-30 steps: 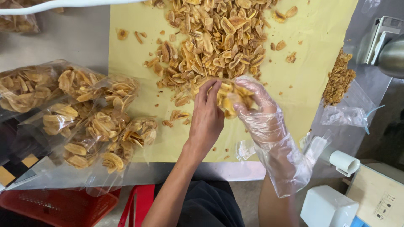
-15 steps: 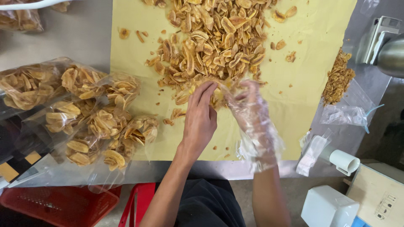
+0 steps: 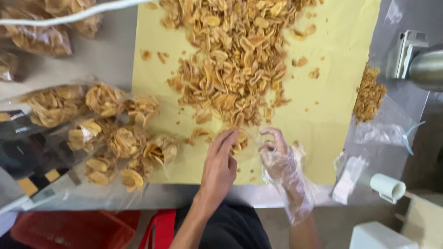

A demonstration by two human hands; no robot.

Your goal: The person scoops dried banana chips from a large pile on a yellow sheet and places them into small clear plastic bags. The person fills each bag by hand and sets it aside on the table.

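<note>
Nearest us, our bare left hand [image 3: 219, 163] lies flat, fingers together, on a few banana chips [image 3: 239, 140] at the yellow sheet's [image 3: 337, 92] near edge. Our gloved right hand [image 3: 277, 154] curls loosely open beside it, holding nothing. Beyond spreads the chip pile [image 3: 235, 60]; filled bags [image 3: 115, 138] lie left on the counter [image 3: 110, 55].

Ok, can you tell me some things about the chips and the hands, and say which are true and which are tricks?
1. The right hand wears a clear plastic glove. True.
2. The heap of golden fried chips lies on blue cloth. False: it lies on a pale yellow paper sheet.
3. The bare left hand touches chips at the heap's near edge. True.
4. The clear filled chip bags lie right of the hands. False: they lie to the left.
</note>
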